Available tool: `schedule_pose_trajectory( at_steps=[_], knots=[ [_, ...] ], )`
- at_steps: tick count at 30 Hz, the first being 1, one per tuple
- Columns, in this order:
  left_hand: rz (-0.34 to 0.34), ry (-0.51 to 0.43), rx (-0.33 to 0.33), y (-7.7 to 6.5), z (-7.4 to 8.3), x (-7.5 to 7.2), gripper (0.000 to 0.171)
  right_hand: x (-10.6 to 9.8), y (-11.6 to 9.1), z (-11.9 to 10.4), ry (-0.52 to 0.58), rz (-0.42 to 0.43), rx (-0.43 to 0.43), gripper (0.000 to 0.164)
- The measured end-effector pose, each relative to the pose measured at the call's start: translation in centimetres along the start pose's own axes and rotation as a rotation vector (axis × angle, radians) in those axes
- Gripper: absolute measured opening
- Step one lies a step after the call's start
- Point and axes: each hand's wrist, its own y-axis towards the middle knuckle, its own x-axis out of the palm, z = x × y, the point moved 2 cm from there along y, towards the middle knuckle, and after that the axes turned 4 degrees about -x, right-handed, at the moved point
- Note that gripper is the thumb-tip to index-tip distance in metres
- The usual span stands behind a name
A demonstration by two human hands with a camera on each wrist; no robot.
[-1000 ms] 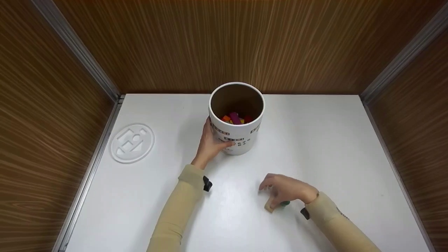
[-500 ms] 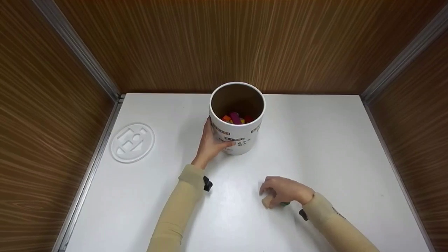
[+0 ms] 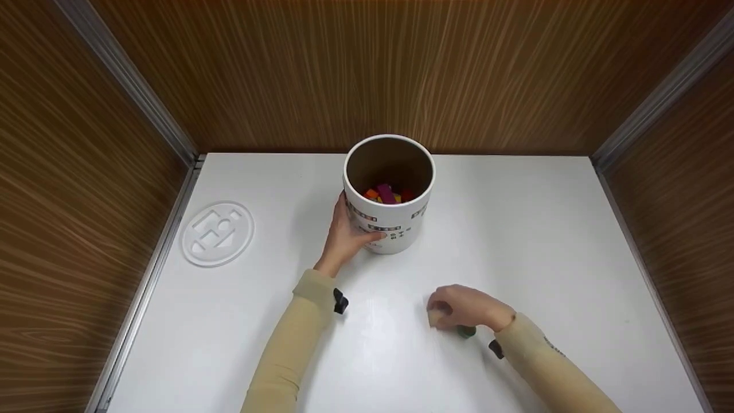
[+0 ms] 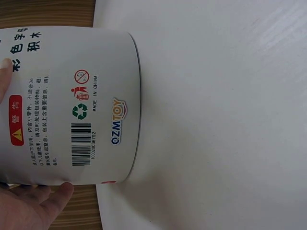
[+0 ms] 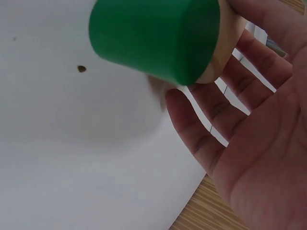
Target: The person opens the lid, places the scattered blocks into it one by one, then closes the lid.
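My left hand (image 3: 343, 238) grips the side of a white canister (image 3: 384, 246) standing toward the back of the table, its thumb across the front. Inside the canister several coloured blocks (image 3: 387, 194) lie at the bottom. The left wrist view shows the canister's printed label (image 4: 81, 143). My right hand (image 3: 464, 304), low over the table on the right, pinches a wood-coloured block (image 3: 434, 318) between thumb and fingers. Close by its thumb is a green cylinder (image 3: 467, 331). In the right wrist view the green cylinder (image 5: 144, 38) overlaps the wood-coloured block (image 5: 229, 40), hiding much of it.
A round white plate (image 3: 243, 244) with raised shapes lies at the table's left. Wood-grain panels (image 3: 390, 69) enclose the white table (image 3: 545, 229) at the back and both sides. A small dark spot (image 5: 81, 69) marks the tabletop.
The wood-coloured block has shifted away from the person and slightly left, turning in my right hand's fingers. The green cylinder shows a little more. My left hand and the canister stay in place.
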Motion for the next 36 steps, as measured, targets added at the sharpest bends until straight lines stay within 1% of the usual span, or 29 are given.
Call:
schedule_pose_trajectory(
  at_steps=[3, 6, 11, 15, 21, 24, 27, 32, 34, 36],
  knots=[
    [0.003, 0.002, 0.003, 0.0, 0.0, 0.0, 0.133, -0.5, 0.0, 0.0, 0.024, 0.029, -0.007, 0.026],
    [0.005, 0.005, 0.007, 0.0, 0.1, 0.0, 0.133, -1.4, 0.1, -0.2, 0.039, 0.071, -0.036, 0.027],
    [0.005, 0.01, 0.011, 0.1, 0.2, 0.0, 0.133, -3.5, 0.1, -1.1, -0.004, 0.168, -0.103, 0.031],
    [0.002, 0.016, 0.01, 0.1, 0.2, -0.1, 0.133, -5.2, 0.0, -1.8, -0.012, 0.285, -0.169, 0.031],
    [0.001, 0.019, 0.005, 0.0, 0.2, -0.1, 0.133, -8.3, 0.0, -2.9, 0.056, 0.441, -0.236, 0.027],
    [0.003, 0.017, 0.005, 0.0, 0.1, -0.1, 0.133, -10.1, -0.1, -3.7, 0.078, 0.534, -0.295, 0.03],
    [0.007, 0.015, 0.008, 0.0, 0.1, -0.1, 0.133, -11.9, 0.0, -4.7, 0.087, 0.634, -0.373, 0.031],
    [0.015, 0.012, 0.026, 0.1, 0.0, 0.0, 0.133, -14.6, 0.3, -6.5, 0.058, 0.799, -0.5, 0.032],
    [0.016, 0.009, 0.036, 0.2, -0.1, 0.0, 0.132, -15.4, 0.6, -7.1, 0.037, 0.856, -0.518, 0.032],
    [0.014, 0.008, 0.042, 0.2, -0.1, 0.0, 0.132, -16.1, 0.8, -7.6, 0.032, 0.904, -0.518, 0.032]
  ],
)
